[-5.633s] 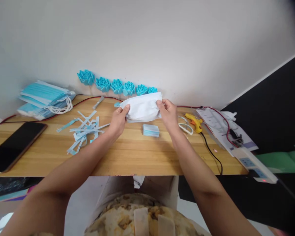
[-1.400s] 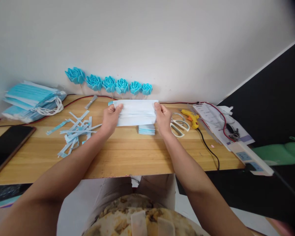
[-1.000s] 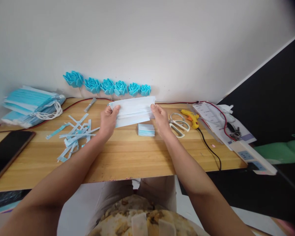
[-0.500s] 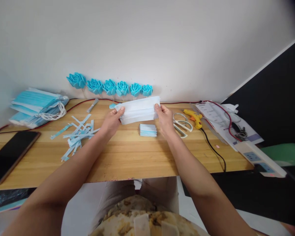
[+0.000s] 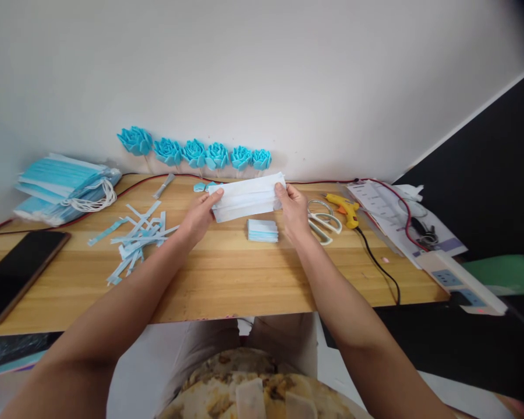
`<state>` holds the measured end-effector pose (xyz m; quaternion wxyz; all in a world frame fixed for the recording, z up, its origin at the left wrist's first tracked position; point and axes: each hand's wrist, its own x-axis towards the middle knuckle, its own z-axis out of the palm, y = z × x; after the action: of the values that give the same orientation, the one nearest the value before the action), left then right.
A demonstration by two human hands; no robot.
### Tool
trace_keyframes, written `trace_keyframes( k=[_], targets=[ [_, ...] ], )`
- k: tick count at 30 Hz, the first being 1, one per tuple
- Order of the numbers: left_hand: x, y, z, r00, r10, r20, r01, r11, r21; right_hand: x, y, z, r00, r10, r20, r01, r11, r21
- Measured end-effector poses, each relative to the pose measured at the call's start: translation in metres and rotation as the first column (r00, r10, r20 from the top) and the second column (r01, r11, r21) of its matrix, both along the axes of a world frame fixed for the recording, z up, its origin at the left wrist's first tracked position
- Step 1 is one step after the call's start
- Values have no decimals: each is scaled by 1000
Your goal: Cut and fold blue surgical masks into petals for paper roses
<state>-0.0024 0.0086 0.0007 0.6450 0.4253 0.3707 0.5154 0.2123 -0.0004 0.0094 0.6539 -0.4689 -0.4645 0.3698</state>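
Head view: the left hand [image 5: 199, 215] and right hand [image 5: 293, 203] each have a pinching grip on one end of a white pleated sheet [image 5: 247, 198], thumbs in front, fingers mostly hidden behind. Both grips are closed on the cloth, which hangs stretched above the table [image 5: 227, 285], its right end higher. Pulling unevenly could spread the pleats or slip a corner from a thumb. If the sheet dropped, its lower edge might catch the small folded stack [image 5: 262, 231] just below and topple the layers. The right wrist sits close to the scissors [image 5: 330, 217], so a sideways sweep could knock their handles; beyond them, the glue gun's [image 5: 347, 210] cord trails to the front edge, where a snag could drag it. Leftward, the left forearm passes near the cut strips [image 5: 142, 235] and could brush them apart. Behind the sheet, the blue flowers [image 5: 195, 153] line the wall, limiting forward reach. The easiest room for moving seems to be towards the body, over the wood between stack and front edge.
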Motion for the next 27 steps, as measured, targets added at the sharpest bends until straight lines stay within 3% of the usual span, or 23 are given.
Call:
trace_keyframes(
  k=[12,18,23,27],
  targets=[
    [0,1,-2,995,96,36,-97,995,27,1,1,-3,999,-34,12,34,999,13],
    [1,1,5,988,67,137,-66,998,-10,3,2,-6,1000,-29,-4,29,999,26],
    [2,-1,2,992,82,101,-79,996,-30,2,3,-9,999,-29,-21,30,999,15],
    [4,-2,-1,991,83,107,-75,994,-75,4,5,-6,985,51,-163,-54,998,-15]
  ],
)
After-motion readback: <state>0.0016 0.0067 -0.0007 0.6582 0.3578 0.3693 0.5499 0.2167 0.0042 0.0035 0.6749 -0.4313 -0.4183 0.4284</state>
